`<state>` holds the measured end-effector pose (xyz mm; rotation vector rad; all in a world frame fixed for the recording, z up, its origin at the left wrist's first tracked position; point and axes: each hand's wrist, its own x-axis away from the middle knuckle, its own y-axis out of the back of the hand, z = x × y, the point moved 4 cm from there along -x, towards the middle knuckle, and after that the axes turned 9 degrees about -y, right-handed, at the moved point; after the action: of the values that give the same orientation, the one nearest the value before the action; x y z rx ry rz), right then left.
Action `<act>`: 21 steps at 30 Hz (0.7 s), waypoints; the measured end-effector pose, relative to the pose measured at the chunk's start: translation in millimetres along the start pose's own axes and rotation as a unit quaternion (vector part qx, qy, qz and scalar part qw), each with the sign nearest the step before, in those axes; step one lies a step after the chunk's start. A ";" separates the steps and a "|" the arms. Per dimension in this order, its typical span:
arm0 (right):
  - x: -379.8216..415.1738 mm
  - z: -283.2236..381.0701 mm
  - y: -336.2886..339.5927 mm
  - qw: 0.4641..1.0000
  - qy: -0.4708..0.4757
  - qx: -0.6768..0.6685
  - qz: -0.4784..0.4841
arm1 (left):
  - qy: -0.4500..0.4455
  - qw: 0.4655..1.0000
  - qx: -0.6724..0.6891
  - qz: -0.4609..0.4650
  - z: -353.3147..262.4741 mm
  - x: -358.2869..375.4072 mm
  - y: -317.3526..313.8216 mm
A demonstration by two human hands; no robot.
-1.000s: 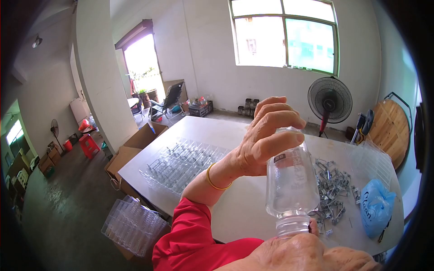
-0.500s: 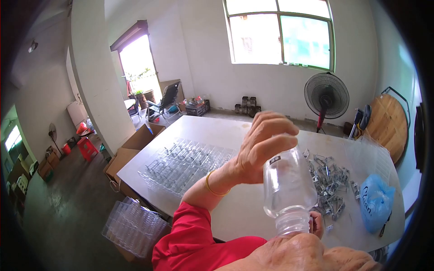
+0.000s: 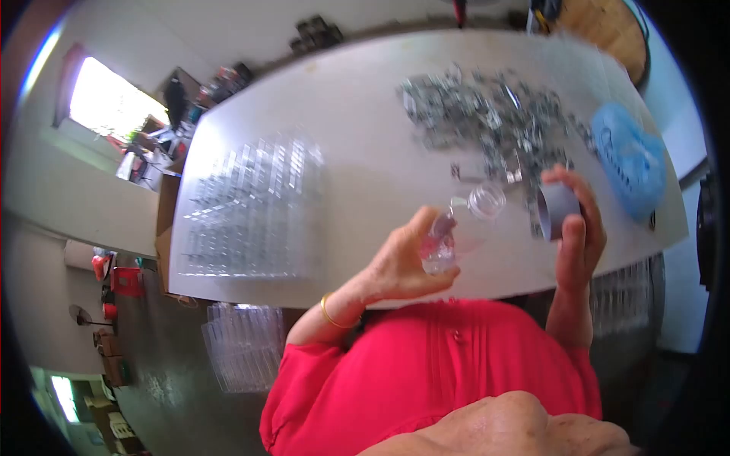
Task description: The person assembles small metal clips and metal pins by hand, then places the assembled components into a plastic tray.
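My left hand (image 3: 407, 262) is wrapped round a clear bottle (image 3: 439, 252), low over the near side of the table. A clear round rim shows at the bottle's far right end. To the right, my right hand (image 3: 587, 228) grips a short grey cylindrical cap (image 3: 561, 210) between thumb and fingers, its hollow side facing the bottle. Just beyond both hands lies a loose heap of small metal hardware pieces (image 3: 494, 121).
Clear plastic trays (image 3: 255, 213) with rows of slots cover the table's left part. A blue plastic bag (image 3: 630, 159) sits at the right edge. More clear trays (image 3: 243, 346) are stacked low beside the table, and a cardboard box (image 3: 165, 220) stands by its left edge.
My left hand has brought the bottle down from its raised, tipped position near my face to just over the table. My right hand with the grey cap has come into view.
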<state>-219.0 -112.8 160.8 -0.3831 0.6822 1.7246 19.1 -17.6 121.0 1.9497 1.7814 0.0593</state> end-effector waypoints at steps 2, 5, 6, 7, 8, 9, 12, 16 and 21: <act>-10.9 0.1 -11.2 0.999 0.009 0.021 0.028 | 0.018 0.999 0.019 0.028 9.0 3.3 -6.9; -16.8 4.1 -31.3 0.993 0.065 0.027 0.092 | 0.043 0.997 0.020 0.053 15.6 4.6 -12.5; -19.2 6.3 -38.9 0.988 0.093 0.018 0.123 | 0.055 0.996 0.033 0.062 19.3 4.5 -13.7; -21.8 7.1 -43.7 0.987 0.095 0.019 0.126 | 0.067 0.994 0.044 0.072 22.5 4.6 -14.2; -22.7 7.8 -50.2 0.982 0.099 0.020 0.160 | 0.066 0.994 0.046 0.070 24.6 4.7 -13.6; -22.9 8.5 -56.7 0.975 0.103 0.022 0.194 | 0.059 0.994 0.056 0.070 26.0 4.9 -13.7; -24.4 10.7 -69.3 0.966 0.141 0.043 0.213 | 0.055 0.993 0.062 0.081 23.7 2.2 -10.0; -19.7 15.2 -74.8 0.967 0.097 0.130 0.195 | -0.049 0.991 -0.114 -0.041 35.6 3.9 -18.3; -7.4 18.1 -70.4 0.959 0.022 0.235 0.155 | -0.204 0.894 -0.380 -0.125 34.7 2.4 -4.1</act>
<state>-147.7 -96.9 162.2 0.0214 1.2019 1.7771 28.0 -26.5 88.3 1.0725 1.4078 0.2092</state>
